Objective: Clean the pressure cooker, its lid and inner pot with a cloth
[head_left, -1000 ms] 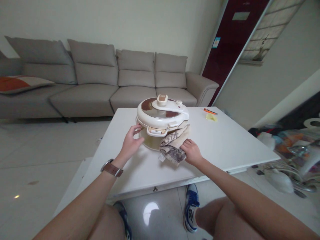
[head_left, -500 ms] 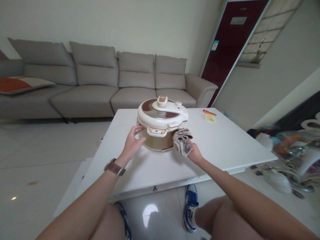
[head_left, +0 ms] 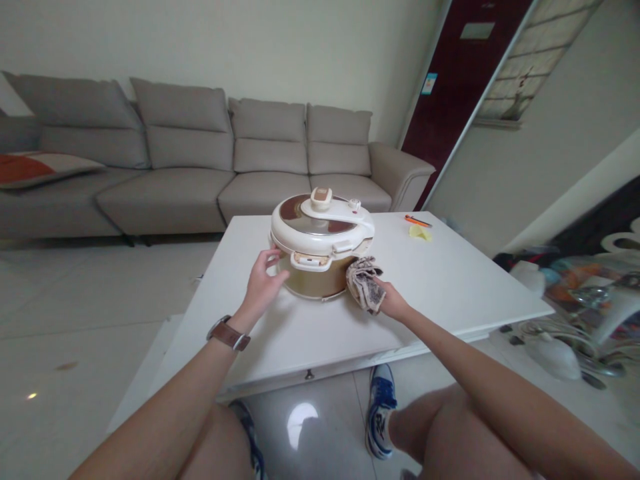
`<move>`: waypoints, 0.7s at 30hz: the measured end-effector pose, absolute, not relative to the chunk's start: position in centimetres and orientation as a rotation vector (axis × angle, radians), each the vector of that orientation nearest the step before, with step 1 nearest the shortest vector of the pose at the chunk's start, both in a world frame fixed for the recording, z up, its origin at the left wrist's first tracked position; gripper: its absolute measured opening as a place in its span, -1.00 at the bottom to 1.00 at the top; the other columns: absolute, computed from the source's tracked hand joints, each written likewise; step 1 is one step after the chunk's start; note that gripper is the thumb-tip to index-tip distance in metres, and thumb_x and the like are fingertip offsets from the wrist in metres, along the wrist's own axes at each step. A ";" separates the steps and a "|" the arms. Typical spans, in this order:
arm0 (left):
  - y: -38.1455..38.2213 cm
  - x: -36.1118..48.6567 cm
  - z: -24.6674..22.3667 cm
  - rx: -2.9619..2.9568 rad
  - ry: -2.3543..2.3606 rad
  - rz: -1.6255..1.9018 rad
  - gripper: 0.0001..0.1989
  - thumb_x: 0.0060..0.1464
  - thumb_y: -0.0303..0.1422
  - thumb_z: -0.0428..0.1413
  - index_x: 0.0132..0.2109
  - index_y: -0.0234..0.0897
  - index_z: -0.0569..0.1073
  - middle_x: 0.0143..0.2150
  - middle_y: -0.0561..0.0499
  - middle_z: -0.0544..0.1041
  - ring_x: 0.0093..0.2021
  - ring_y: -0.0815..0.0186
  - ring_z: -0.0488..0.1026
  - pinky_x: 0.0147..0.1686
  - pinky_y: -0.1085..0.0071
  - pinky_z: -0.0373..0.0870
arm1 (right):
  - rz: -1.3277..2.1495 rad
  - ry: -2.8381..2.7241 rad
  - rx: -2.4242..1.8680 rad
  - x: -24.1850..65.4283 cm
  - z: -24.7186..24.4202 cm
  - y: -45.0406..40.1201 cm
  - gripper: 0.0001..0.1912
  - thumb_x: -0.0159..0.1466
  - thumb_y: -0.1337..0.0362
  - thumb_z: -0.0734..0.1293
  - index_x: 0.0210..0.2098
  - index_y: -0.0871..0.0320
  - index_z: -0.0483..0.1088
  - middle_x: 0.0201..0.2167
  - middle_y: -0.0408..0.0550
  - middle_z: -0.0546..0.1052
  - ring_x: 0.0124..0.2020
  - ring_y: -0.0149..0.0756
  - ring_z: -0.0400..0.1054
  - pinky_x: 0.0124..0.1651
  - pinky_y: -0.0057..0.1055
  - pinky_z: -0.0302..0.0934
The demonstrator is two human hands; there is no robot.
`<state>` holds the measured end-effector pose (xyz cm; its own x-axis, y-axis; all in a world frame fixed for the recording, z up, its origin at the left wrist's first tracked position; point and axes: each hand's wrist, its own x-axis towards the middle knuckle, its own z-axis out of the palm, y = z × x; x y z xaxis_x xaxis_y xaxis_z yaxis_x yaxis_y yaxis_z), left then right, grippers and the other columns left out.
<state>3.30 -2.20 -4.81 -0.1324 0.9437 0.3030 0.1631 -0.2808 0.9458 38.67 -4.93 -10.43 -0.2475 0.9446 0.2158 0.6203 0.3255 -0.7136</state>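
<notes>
A white and gold electric pressure cooker (head_left: 320,230) with its lid on stands upright on the white table (head_left: 430,287). At its left side is my left hand (head_left: 264,277), thumb and fingers apart, the fingertips against or close to the body under the lid's rim. My right hand (head_left: 391,298) grips a crumpled brown-and-white patterned cloth (head_left: 365,283). The cloth lies against the cooker's lower right side, and the fingers behind it are partly hidden.
An orange pen-like object (head_left: 417,221) and a yellow scrap (head_left: 420,233) lie on the table's far right. Behind it runs a grey sofa (head_left: 270,157) with an orange and white cushion (head_left: 45,168). A drawer knob (head_left: 309,375) sticks out at the front. Clutter (head_left: 590,300) fills the right side.
The view has shifted slightly. My hands keep nearly the same places at the cooker, the cloth still pressed to its right side.
</notes>
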 end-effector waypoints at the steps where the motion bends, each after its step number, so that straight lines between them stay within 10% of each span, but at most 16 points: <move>1: -2.2 3.3 -4.9 1.463 1.279 1.482 -0.54 -0.12 -0.42 0.29 -0.02 -0.17 0.43 0.31 -0.15 0.46 0.22 -0.03 0.49 0.25 -0.08 0.35 | 0.692 -2.001 -1.369 38.8 -10.4 -4.9 -0.64 0.27 0.24 0.28 0.02 0.16 0.51 -0.24 0.00 0.70 -0.24 -0.15 0.61 -0.10 -0.29 0.46; 21: -2.1 2.9 -5.2 1.478 1.253 1.456 -0.56 -0.13 -0.42 0.28 -0.03 -0.18 0.44 0.37 -0.16 0.41 0.25 -0.03 0.47 0.28 -0.09 0.32 | 0.074 -2.866 -1.494 30.5 -5.1 -5.8 -0.67 0.26 0.25 0.33 -0.02 0.10 0.57 -0.19 0.13 0.69 -0.20 0.01 0.59 -0.16 -0.23 0.36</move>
